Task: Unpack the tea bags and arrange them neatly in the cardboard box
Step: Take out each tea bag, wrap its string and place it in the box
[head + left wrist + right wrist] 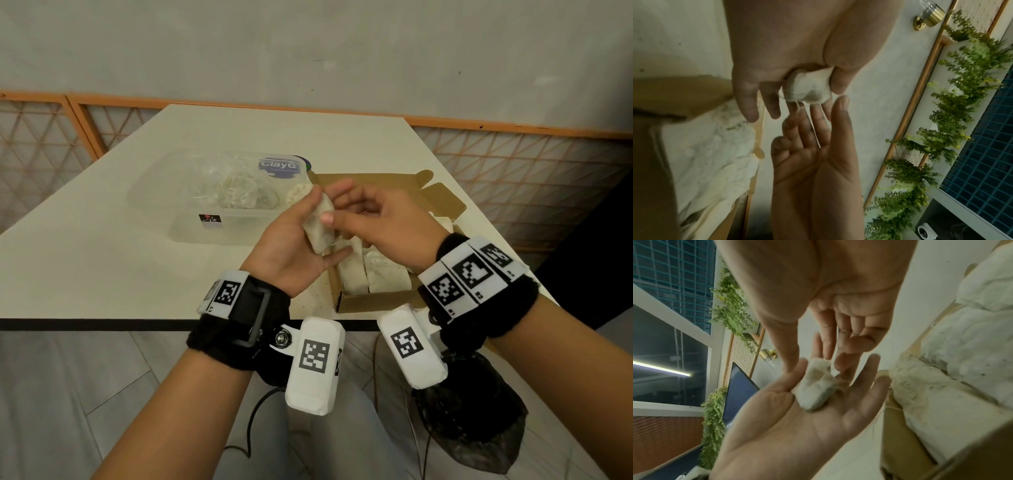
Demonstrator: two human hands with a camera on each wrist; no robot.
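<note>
A small white tea bag (320, 229) stands on edge in my left hand (291, 240), just above the near left corner of the cardboard box (370, 301). In the left wrist view my left thumb presses the tea bag (807, 87) against my fingers. My right hand (376, 219) comes from the right, its thumb on the bag's front and its fingers curled over the top. Loose threads hang from the bag towards the right hand (813, 162). In the right wrist view the tea bag (816, 386) lies across my left palm (787, 426). Several white tea bags (373, 274) lie inside the box.
A clear plastic container (219, 226) holding crumpled clear wrappers (236, 192) stands left of the box, with a blue-labelled lid (279, 166) behind it. The cream table (102, 257) ends in a dark front edge near my wrists. A black bag (472, 411) sits below it.
</note>
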